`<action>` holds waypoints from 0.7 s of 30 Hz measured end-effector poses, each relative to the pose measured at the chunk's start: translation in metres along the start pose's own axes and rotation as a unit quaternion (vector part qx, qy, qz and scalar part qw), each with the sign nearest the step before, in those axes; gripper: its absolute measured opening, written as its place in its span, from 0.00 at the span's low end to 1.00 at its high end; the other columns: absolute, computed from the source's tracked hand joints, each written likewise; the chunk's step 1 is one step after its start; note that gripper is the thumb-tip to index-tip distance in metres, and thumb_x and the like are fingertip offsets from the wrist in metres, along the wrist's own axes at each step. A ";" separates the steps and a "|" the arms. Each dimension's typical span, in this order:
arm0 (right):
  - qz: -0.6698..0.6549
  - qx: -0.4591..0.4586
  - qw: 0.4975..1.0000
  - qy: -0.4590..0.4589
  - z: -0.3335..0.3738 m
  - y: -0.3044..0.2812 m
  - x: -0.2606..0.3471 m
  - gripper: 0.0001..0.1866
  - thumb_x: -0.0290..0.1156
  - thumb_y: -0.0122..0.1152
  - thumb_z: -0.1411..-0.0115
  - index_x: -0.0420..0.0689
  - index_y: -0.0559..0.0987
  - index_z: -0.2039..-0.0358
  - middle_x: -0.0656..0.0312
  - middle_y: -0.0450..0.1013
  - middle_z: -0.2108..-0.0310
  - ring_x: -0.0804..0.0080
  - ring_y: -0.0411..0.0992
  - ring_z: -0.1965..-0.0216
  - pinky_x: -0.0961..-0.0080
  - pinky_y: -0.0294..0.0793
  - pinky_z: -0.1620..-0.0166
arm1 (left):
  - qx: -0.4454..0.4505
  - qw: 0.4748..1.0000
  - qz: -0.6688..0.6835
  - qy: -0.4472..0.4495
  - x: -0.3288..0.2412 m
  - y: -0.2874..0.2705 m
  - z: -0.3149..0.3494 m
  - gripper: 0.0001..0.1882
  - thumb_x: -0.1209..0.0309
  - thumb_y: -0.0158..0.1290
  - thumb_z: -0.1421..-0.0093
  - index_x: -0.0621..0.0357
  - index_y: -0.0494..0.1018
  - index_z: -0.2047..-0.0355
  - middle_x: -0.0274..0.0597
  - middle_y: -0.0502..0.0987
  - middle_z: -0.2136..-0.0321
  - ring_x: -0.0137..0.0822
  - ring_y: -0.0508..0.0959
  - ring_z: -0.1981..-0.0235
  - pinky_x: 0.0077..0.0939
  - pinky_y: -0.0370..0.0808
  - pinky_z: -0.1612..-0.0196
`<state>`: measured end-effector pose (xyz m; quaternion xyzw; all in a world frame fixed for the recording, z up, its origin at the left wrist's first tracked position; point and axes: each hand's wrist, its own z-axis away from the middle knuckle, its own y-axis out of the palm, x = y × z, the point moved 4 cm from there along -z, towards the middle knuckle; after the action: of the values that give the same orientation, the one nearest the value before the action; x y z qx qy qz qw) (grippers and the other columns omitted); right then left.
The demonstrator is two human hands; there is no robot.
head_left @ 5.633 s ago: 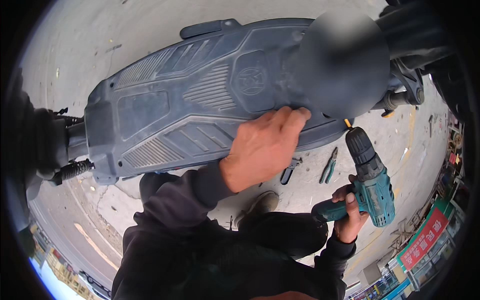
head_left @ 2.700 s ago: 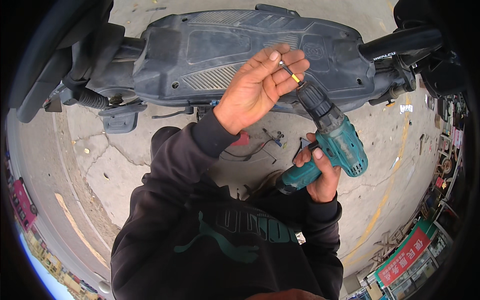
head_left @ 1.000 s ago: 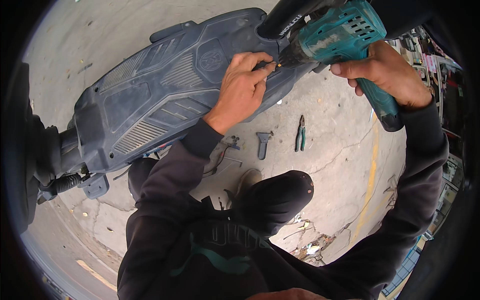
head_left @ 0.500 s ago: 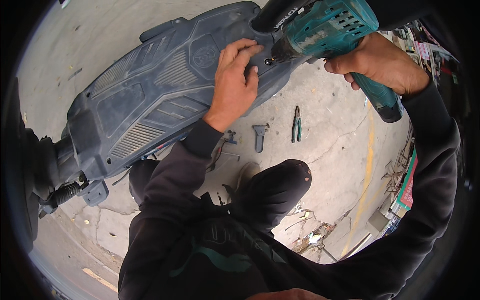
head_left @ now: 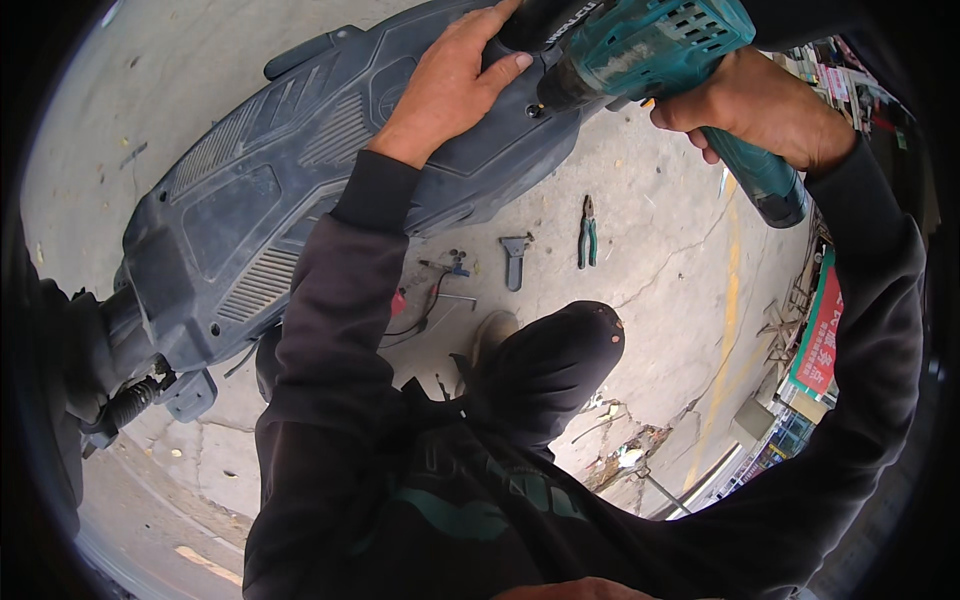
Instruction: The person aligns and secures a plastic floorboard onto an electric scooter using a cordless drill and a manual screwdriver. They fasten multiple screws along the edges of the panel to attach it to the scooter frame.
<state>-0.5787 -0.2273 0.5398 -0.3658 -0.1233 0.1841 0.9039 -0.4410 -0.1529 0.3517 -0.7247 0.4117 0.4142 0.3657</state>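
My right hand is closed round the handle of a teal cordless drill. The drill's dark nose points left, its tip at a small screw hole in the grey plastic panel of what looks like a scooter. My left hand rests on the panel's upper end, thumb stretched out. Its fingers reach against the side of a black column rising from the panel. Whether those fingertips press or only touch the column is not clear.
On the concrete ground lie green-handled pliers, a grey plastic bracket-like piece and a thin metal rod by dark cables. My bent knee is below them. A red and green banner and stacked goods stand at the right.
My left hand has shifted up and left from beside the screw hole to the base of the black column. The drill stays at the hole with little movement.
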 end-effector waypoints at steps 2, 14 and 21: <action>-0.022 0.001 1.000 -0.016 0.000 0.001 -0.002 0.11 0.32 0.67 0.44 0.38 0.81 0.64 0.60 0.74 0.79 0.73 0.73 0.80 0.75 0.75 0.73 | -0.013 1.000 -0.010 0.005 0.001 0.002 0.000 0.30 0.70 0.56 0.38 0.63 0.63 0.37 0.61 0.69 0.42 0.57 0.68 0.39 0.40 0.65 0.37; 0.084 -0.010 0.982 -0.167 -0.010 -0.002 0.006 0.11 0.33 0.62 0.42 0.39 0.82 0.65 0.59 0.77 0.74 0.68 0.76 0.74 0.71 0.77 0.68 | -0.039 0.999 -0.034 -0.016 0.010 0.007 0.004 0.31 0.69 0.56 0.37 0.60 0.62 0.35 0.60 0.68 0.40 0.57 0.68 0.38 0.40 0.65 0.38; 0.149 0.074 0.983 -0.081 -0.014 -0.013 0.016 0.12 0.36 0.68 0.45 0.40 0.83 0.71 0.63 0.79 0.74 0.72 0.76 0.71 0.73 0.75 0.66 | -0.055 0.997 -0.045 0.036 0.007 0.019 0.006 0.29 0.70 0.51 0.35 0.58 0.60 0.34 0.58 0.68 0.40 0.55 0.67 0.38 0.40 0.64 0.37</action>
<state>-0.5559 -0.2381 0.5407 -0.2966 -0.1260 0.3546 0.8777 -0.4575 -0.1569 0.3398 -0.7762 0.3676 0.3932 0.3284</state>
